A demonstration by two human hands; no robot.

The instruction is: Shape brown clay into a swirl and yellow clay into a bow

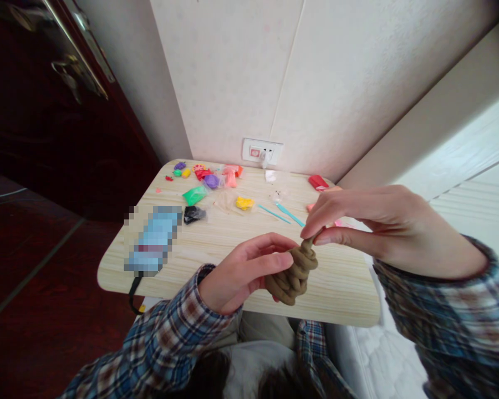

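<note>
I had a coiled piece of brown modelling clay (291,280) between my two hands, over the near part of the pale wooden table (216,249). My left hand (249,269) was cupped round its wide lower body, thumb and fingers resting against the coils rather than digging in, presumably so that the stacked folds would not flatten. My right hand (370,221) reached in from above and closed in a narrow pinch, thumb against fingers, on the thin tip at the top. That small hold seemed right for so slender an end, while the left took the bulk and steadied it. The piece leaned a little, its tip up towards my right hand; whether its underside touched the tabletop, I could not tell.

Further off lay the green clay packet (194,195), the black clay packet (193,214) and the yellow clay (245,203), set back, I would judge, to leave my hands room. The blue modelling tool (290,214) and a thin blue stick (274,214) lay side by side just beyond my hands, probably for easy reach. A phone (156,241), its screen blurred, lay well to the left, with a black cable (133,296) hanging over the edge.
</note>
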